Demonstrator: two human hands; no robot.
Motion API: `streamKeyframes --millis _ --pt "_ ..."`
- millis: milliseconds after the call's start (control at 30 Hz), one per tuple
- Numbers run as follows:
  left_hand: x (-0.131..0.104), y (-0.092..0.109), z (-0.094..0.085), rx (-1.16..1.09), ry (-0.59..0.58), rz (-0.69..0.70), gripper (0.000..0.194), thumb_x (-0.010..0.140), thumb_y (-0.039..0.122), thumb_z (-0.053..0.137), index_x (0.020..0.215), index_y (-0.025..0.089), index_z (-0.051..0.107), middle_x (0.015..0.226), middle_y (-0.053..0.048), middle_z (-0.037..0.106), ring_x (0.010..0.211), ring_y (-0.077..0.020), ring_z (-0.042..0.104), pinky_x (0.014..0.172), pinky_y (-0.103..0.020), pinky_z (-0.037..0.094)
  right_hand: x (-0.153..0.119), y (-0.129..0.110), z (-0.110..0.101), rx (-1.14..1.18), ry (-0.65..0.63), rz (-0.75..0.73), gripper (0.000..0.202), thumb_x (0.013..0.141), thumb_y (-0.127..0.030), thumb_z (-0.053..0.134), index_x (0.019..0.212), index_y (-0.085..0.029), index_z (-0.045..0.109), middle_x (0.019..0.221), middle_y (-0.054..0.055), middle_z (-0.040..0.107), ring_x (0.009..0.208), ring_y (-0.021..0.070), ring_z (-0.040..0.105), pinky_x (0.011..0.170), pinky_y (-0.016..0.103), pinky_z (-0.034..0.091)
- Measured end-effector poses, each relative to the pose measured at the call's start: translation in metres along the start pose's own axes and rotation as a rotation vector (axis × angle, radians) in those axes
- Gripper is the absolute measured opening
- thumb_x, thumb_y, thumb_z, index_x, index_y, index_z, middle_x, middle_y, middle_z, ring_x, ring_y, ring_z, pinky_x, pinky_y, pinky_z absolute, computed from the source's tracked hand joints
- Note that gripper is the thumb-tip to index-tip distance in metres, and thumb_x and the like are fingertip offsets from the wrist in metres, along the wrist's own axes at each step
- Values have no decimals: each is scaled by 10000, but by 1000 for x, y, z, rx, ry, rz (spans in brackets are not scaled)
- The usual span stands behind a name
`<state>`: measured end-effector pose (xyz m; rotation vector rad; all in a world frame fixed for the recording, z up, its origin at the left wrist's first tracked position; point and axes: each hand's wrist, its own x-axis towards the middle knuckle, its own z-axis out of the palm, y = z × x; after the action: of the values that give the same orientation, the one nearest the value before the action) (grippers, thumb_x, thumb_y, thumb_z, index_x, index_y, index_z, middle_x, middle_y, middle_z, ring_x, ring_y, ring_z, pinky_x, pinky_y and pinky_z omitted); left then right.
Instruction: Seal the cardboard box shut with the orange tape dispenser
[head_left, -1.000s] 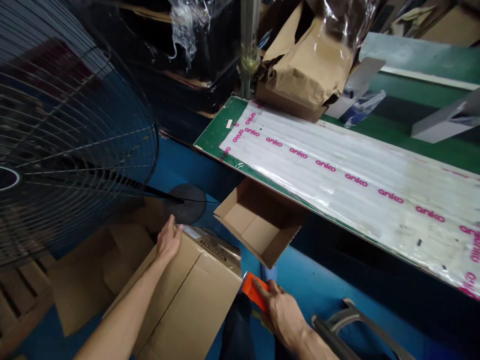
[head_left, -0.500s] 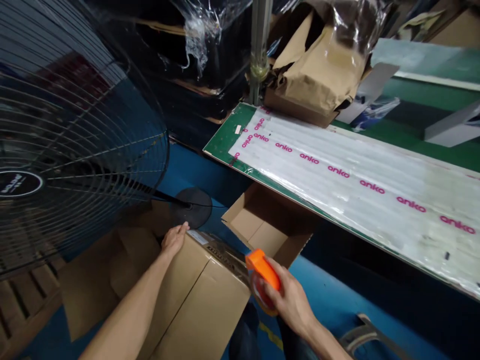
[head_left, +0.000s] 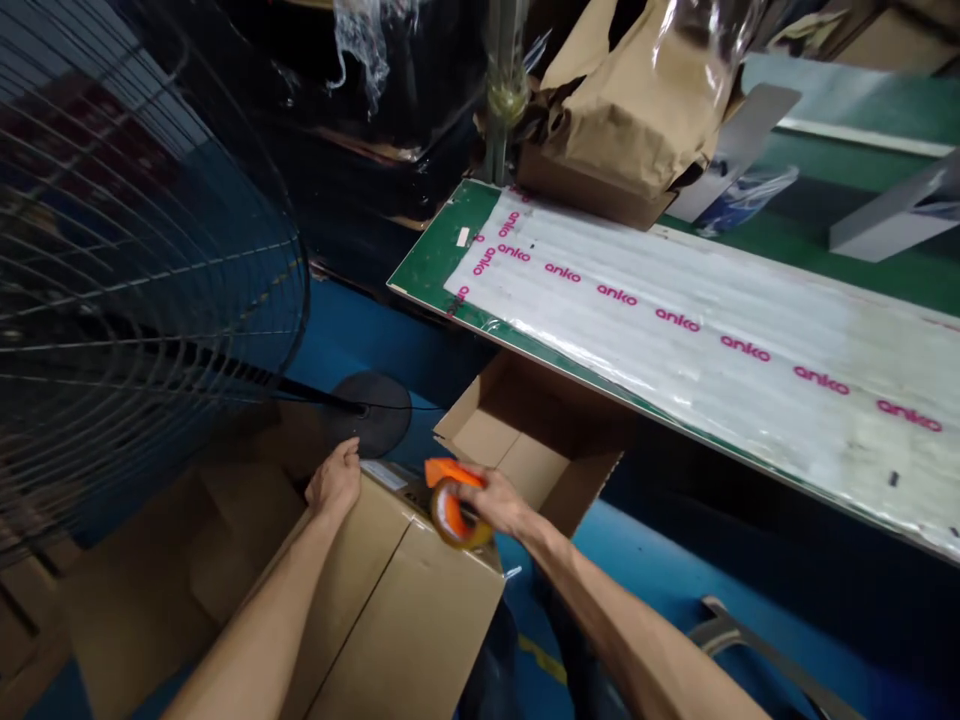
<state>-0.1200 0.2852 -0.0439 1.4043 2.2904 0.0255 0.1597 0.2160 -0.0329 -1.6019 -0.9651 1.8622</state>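
A closed cardboard box (head_left: 390,610) stands in front of me, with a dark seam across its top and shiny tape along its far side. My left hand (head_left: 335,482) rests on the box's far left corner, beside a white label (head_left: 384,474); nothing shows in it. In my right hand (head_left: 491,497) is an orange tape dispenser (head_left: 452,512) with a roll of tape, held over the far edge of the box. A short end of clear tape sticks out at the box's right corner.
A large fan (head_left: 150,290) is at the left, its round base (head_left: 367,415) on the blue floor. An open carton (head_left: 536,440) sits below the green table edge (head_left: 429,262). Flattened cardboard (head_left: 142,580) lies lower left, and a metal frame (head_left: 739,640) lower right.
My right hand has moved left with the tape dispenser, from the box's right corner to above its far edge. My left hand stays at the corner. The view has shifted slightly.
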Motion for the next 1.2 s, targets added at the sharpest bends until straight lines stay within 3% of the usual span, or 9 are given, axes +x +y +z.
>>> streamKeyframes --millis 167,267,367,433,533,733,1000,1100,1200 --pt "-3 5 -5 -7 126 53 405 951 358 496 1297 225 659 1275 -131 737 1134 -360 697 973 -528 555 -46 37 -50 15 82 4 608 712 -494 778 1230 -177 751 1057 87 816 1008 328 743 1064 538 513" --pt "-20 13 -8 -2 251 213 342 963 428 512 1095 168 691 1376 -203 638 1330 -382 568 1135 -578 441 -54 46 -60 36 200 -29 682 716 -512 773 1301 -168 709 1177 114 792 1108 349 718 1094 541 492" --pt "-72 22 6 -4 206 552 331 995 448 474 886 225 692 1350 -138 664 1393 -328 518 1243 -542 316 -72 53 -76 97 347 -55 777 790 -604 684 1426 -164 602 1352 126 719 1247 334 664 1134 508 473" --pt "-123 28 28 -8 64 799 335 1008 424 463 823 276 699 1110 -54 770 1195 -256 665 1180 -459 416 -92 60 -88 143 457 -66 798 792 -632 692 1432 -167 591 1381 133 702 1281 345 645 1152 528 458" --pt "-194 37 67 58 -40 1111 285 968 471 593 1120 261 711 1205 -79 765 1221 -302 664 1216 -543 359 -122 75 -98 203 527 -58 778 773 -631 746 1394 -179 624 1379 134 704 1305 364 631 1164 551 448" --pt "-231 63 102 147 -7 897 246 989 180 478 842 259 659 918 -73 760 1082 -282 705 1239 -657 282 -153 106 -83 329 488 4 814 808 -635 740 1453 -173 561 1424 134 674 1321 341 627 1167 524 459" --pt "-227 82 120 109 28 709 443 900 78 418 1233 224 671 1098 -148 790 1200 -350 672 1250 -756 159 -166 112 -71 411 547 23 775 792 -591 778 1427 -186 596 1376 124 707 1257 346 666 1121 520 508" --pt "-223 64 108 10 -1 726 447 994 167 343 1345 233 612 1327 -138 717 1343 -306 596 1267 -681 247 -152 96 -67 446 522 -37 773 812 -586 764 1448 -189 576 1413 124 683 1298 332 642 1121 485 513" --pt "-219 20 85 -32 100 622 511 1044 334 315 1536 254 428 1614 -142 458 1566 -285 316 1278 -618 285 -120 76 -56 436 494 -93 774 829 -594 729 1468 -194 556 1465 119 645 1358 318 595 1160 472 473"
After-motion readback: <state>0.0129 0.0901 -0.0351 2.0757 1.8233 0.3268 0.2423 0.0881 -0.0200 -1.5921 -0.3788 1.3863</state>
